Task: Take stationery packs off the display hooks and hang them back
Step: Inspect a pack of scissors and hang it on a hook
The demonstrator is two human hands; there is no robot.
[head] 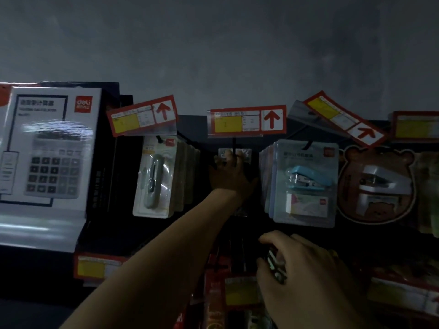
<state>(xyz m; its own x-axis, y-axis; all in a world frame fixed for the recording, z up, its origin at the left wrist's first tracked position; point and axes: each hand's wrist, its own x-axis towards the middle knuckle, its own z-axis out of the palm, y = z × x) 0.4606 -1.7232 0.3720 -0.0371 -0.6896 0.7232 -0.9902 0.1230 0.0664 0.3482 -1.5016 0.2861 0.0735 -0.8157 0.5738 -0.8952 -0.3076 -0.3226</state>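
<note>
Left hand: the left hand reaches up at the middle of the display, back to the camera. Its fingers curl on the top of a pack.
Pack: pale, blurred, at 12 o'clock of the left hand, its top at the middle hook. Whether it sits on the hook I cannot tell.
Tag: a red-and-yellow tag with an arrow sits at 12 o'clock of the hook.
Right hand: the right hand is low, at 5 o'clock of the left hand. Its fingers wrap a small dark item too dim to identify.
Neighbours: a cutter pack hangs at 9 o'clock of the left hand and a stapler pack at 3 o'clock.
Box: a calculator box stands at far 9 o'clock.
</note>
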